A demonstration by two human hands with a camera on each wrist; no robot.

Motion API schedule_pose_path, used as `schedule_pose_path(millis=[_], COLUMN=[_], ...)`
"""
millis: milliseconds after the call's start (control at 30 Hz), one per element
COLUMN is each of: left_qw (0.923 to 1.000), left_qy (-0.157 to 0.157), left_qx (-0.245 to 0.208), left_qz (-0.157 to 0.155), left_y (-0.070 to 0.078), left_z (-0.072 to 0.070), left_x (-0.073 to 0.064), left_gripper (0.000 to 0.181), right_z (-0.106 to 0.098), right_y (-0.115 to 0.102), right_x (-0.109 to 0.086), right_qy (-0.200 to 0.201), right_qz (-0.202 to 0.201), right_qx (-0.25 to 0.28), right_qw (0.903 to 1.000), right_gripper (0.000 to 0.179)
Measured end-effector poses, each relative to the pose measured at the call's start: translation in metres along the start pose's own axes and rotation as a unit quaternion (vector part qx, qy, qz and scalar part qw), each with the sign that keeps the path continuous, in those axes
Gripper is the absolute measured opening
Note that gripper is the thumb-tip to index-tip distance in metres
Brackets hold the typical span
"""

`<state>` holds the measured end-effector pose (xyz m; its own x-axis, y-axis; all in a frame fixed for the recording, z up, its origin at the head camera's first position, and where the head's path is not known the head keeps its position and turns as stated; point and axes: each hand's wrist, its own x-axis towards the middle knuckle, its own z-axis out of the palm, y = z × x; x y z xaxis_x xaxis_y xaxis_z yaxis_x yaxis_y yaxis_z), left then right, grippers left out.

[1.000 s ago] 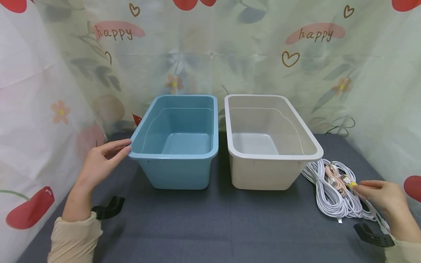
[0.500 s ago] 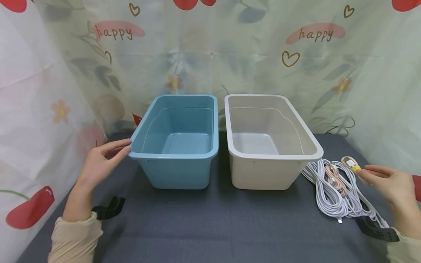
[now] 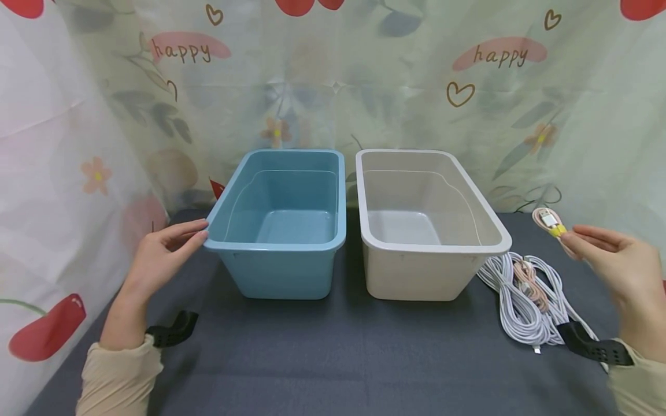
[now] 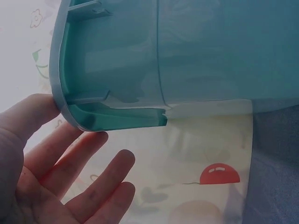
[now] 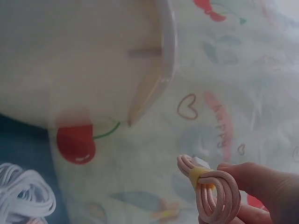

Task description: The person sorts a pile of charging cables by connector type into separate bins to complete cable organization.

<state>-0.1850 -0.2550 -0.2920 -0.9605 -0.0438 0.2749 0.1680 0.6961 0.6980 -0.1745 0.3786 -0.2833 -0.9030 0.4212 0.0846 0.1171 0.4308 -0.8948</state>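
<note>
In the head view my left hand (image 3: 161, 254) touches the left front corner of a blue plastic bin (image 3: 276, 247), thumb and fingertips against the outside of its rim. Its other fingers spread loosely below the rim in the left wrist view. My right hand (image 3: 621, 268) pinches a small coiled pink USB cable (image 5: 217, 196) bound with a yellow tie. A white plug shows within the coil. That cable hangs in the air right of a beige bin (image 3: 432, 249). Below it, a pile of coiled white cables (image 3: 515, 306) lies on the table, with another pink cable (image 3: 533, 286) on top.
Both bins stand side by side on the dark cloth-covered table (image 3: 359, 358), nothing seen inside them. A printed curtain (image 3: 333, 75) encloses the back and sides. The white cables lie against the beige bin's right side.
My right hand has lifted the pink cable with the yellow tie off the pile, upward and away from the white cables. The left hand and both bins have stayed in place.
</note>
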Motion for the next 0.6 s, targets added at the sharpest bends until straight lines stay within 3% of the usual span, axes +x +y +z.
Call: schedule_pose_path(millis=[300,533,600], left_qw=[1.0,0.9999,0.9999], left_qy=[0.0,-0.004,-0.004], left_qx=[-0.004,-0.005,-0.009], left_qz=[-0.007,-0.015,-0.014], left_y=[-0.002,-0.003,-0.003], left_z=[0.0,0.0,0.0], left_x=[0.001,0.001,0.001], left_gripper=[0.05,0.051,0.051], right_z=[0.014,0.032,0.037], right_y=[-0.041,-0.071,-0.08], right_x=[-0.007,-0.008,-0.009], right_qy=[-0.003,-0.055,-0.058], right_qz=[-0.046,-0.1,-0.111], right_qx=[0.031,0.149,0.126], right_qw=[0.9984,0.9821,0.9842], right_gripper=[0.017,0.02,0.02])
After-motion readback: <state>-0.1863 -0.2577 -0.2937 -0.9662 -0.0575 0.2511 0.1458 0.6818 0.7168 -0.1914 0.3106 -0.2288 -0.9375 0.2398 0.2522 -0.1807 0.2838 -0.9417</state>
